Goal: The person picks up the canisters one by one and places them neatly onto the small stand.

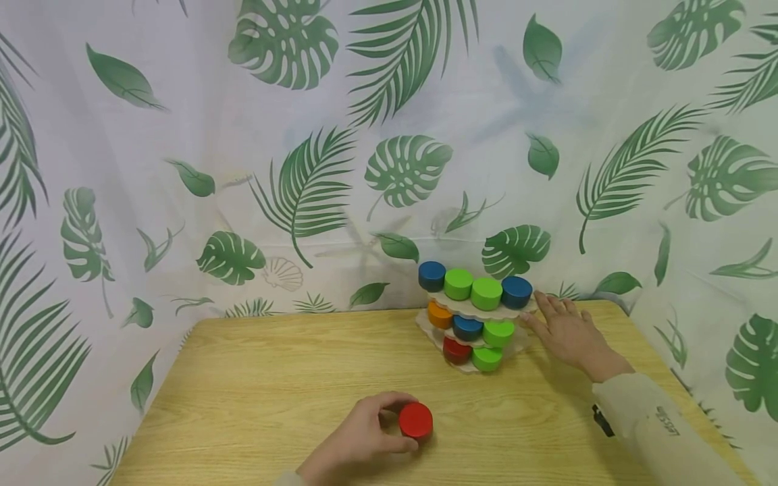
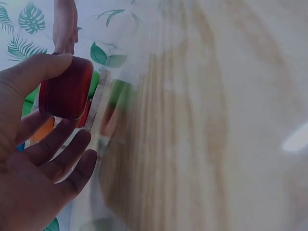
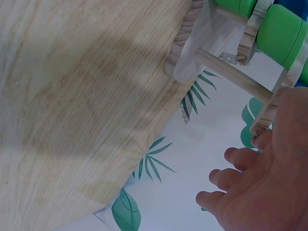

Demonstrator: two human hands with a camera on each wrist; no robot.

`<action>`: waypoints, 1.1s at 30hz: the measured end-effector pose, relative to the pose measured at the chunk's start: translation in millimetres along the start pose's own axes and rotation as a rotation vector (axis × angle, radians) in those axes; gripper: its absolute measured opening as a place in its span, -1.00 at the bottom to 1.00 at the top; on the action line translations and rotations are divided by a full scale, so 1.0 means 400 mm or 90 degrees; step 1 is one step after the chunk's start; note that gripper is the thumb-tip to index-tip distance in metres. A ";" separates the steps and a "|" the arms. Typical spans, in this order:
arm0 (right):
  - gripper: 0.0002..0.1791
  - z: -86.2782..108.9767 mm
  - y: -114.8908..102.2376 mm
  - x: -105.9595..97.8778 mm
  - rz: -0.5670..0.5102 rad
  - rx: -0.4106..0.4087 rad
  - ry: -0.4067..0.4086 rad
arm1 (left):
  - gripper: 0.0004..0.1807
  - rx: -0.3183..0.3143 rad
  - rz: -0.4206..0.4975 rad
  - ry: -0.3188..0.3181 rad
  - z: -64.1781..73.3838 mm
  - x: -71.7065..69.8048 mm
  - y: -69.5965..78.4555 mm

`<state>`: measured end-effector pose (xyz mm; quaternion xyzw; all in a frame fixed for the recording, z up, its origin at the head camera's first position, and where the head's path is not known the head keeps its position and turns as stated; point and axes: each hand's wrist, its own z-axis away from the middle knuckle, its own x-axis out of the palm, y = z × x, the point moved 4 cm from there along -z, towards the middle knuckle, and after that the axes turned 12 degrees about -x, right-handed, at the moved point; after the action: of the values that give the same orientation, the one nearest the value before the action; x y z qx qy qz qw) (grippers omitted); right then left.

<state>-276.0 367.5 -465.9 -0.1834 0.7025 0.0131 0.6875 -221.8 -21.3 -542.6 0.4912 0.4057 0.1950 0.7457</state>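
Near the table's front, my left hand (image 1: 365, 432) pinches a red round block (image 1: 416, 420) between thumb and fingers; in the left wrist view the red block (image 2: 70, 89) shows side-on. At the back right stands a wooden tiered stand (image 1: 445, 303) with scalloped boards. My right hand (image 1: 574, 335) is at the right end of its top board, thumb in front and index finger behind, pinching it. The other fingers of this hand (image 3: 264, 168) spread away from the wood. On the stand sit blue (image 1: 516, 292), green (image 1: 487, 293), orange (image 1: 440, 314) and red (image 1: 456, 349) blocks.
The wooden table (image 1: 273, 371) extends to the left and front of the stand. Behind it hangs a white curtain (image 1: 340, 223) printed with green leaves, close to the stand's back. A dowel (image 3: 236, 77) joins the stand's boards.
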 end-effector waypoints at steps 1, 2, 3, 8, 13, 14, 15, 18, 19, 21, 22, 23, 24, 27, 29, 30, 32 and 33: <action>-0.08 0.000 0.000 0.000 0.000 0.000 0.000 | -0.37 -0.002 0.002 0.006 -0.006 -0.002 0.001; -0.09 0.000 0.001 0.001 0.000 0.000 0.000 | -0.38 -0.003 0.004 0.011 -0.012 -0.003 0.002; -0.09 -0.001 0.002 0.001 0.000 0.001 0.000 | -0.38 -0.003 0.005 0.017 -0.018 -0.005 0.003; -0.09 -0.002 0.005 0.006 -0.003 0.000 0.002 | -0.38 -0.010 0.020 0.042 -0.050 -0.017 0.011; -0.09 0.000 0.004 0.005 -0.010 0.000 0.007 | -0.39 -0.022 0.041 0.060 -0.087 -0.032 0.019; -0.09 0.000 0.004 0.004 -0.011 0.000 0.007 | -0.39 -0.020 0.046 0.064 -0.095 -0.035 0.022; -0.09 0.000 0.003 0.004 -0.011 0.000 0.009 | -0.39 -0.018 0.048 0.070 -0.103 -0.038 0.025; -0.10 0.001 0.002 0.001 -0.014 0.000 0.012 | -0.38 -0.005 0.049 0.092 -0.125 -0.047 0.037; -0.10 0.001 0.001 0.001 -0.015 0.000 0.013 | -0.38 -0.003 0.047 0.101 -0.132 -0.049 0.041; -0.10 0.002 0.000 0.001 -0.014 -0.001 0.016 | -0.37 0.003 0.041 0.119 -0.146 -0.054 0.047; -0.10 0.002 0.000 0.001 -0.014 -0.002 0.016 | -0.36 0.003 0.038 0.127 -0.152 -0.055 0.050; -0.10 0.002 0.000 0.002 -0.014 -0.002 0.016 | -0.36 0.003 0.034 0.134 -0.158 -0.057 0.052; -0.11 0.003 0.000 0.003 -0.015 -0.002 0.016 | -0.35 0.001 0.033 0.140 -0.164 -0.058 0.055; -0.11 0.004 0.001 0.004 -0.016 -0.001 0.016 | -0.34 -0.004 0.028 0.155 -0.182 -0.061 0.059; -0.11 0.005 0.001 0.006 -0.017 -0.001 0.015 | -0.34 -0.007 0.023 0.163 -0.194 -0.061 0.060; -0.11 0.005 0.001 0.006 -0.016 0.000 0.015 | -0.34 -0.009 0.021 0.166 -0.199 -0.062 0.059; -0.11 0.005 0.001 0.006 -0.013 -0.001 0.016 | -0.34 -0.013 0.012 0.176 -0.210 -0.062 0.057; -0.11 0.005 0.001 0.007 -0.012 -0.001 0.016 | -0.34 -0.015 0.011 0.179 -0.216 -0.063 0.056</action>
<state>-274.3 367.6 -468.6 -0.1905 0.7093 0.0052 0.6787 -303.0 20.8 -528.6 0.4536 0.4997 0.2734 0.6854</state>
